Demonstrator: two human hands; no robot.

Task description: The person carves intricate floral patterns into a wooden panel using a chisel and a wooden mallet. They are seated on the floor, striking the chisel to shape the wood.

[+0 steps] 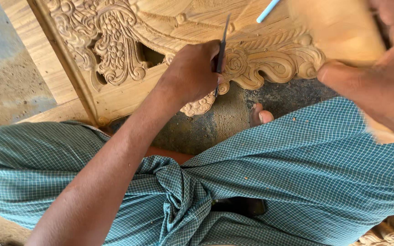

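- Right now the left hand (192, 73) is closed around a thin dark metal chisel (222, 45), fingers wrapped on the shaft, blade upright and slightly tilted.
- Chisel tip touches the lower edge of the carved wooden panel (183, 27), at the scroll-and-flower carving (270, 64) near the panel's bottom rim.
- Left forearm runs up from the lower left, across the lap, to the panel.
- Right hand (379, 77) is at the right edge, close to the camera and blurred; it grips a pale wooden mallet (338, 27), fingers curled around it, thumb pointing left.
- Mallet head hangs above the carved panel, apart from the chisel, to its right.
- Carved panel lies flat on the floor ahead of the person; floral relief (115, 45) at left with cut-through openings, smooth plain wood at the lower left.
- Light blue pen-like stick (267, 10) lies on the panel near the top, just left of the mallet.
- Green checked cloth (297, 173) covers the lap, knotted at the middle, with small wood chips on it.
- A bare toe (261, 115) shows just under the panel's edge on the dusty floor (5, 82).
- More carved wood (388, 232) is in the bottom right corner, partly cut off.
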